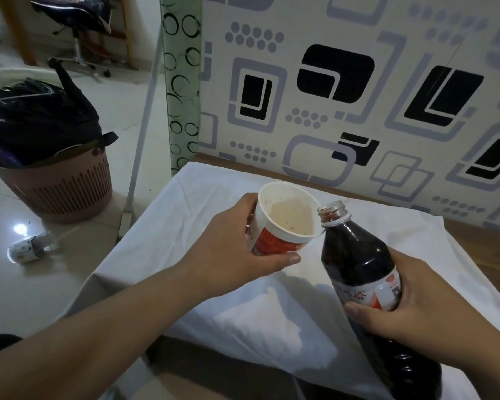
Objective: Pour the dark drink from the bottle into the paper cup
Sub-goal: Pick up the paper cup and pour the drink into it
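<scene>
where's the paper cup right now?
Head view, centre: the paper cup is held tilted in the left hand above the white cloth, its rim beside the open bottle neck.

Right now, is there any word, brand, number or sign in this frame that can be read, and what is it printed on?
None can be read with confidence.
Bottle label, held by the right hand: red and white with script-like marks, too blurred to read.
Paper cup, held by the left hand: red print on its side, too small to read.
Wall panel: shapes only, no text.
</scene>
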`<state>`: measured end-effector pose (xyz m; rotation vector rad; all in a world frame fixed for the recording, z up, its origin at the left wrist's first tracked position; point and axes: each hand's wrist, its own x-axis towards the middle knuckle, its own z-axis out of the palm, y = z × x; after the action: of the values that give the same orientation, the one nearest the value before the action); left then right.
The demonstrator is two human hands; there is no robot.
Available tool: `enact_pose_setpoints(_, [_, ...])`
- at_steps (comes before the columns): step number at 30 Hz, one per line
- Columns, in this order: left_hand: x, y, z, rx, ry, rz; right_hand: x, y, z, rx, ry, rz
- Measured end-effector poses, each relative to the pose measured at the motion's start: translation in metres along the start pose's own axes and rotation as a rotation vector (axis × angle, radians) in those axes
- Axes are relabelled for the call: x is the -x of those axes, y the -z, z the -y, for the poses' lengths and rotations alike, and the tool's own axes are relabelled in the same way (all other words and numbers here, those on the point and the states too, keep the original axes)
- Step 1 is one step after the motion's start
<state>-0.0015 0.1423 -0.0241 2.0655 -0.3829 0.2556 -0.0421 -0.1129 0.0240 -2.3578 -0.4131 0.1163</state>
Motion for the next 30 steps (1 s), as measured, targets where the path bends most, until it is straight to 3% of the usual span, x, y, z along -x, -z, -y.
enact_pose_setpoints(30, [0.000, -0.010, 0.004, 0.013, -0.003, 0.104, 0.009, 0.020, 0.016, 0.174, -0.060, 0.139])
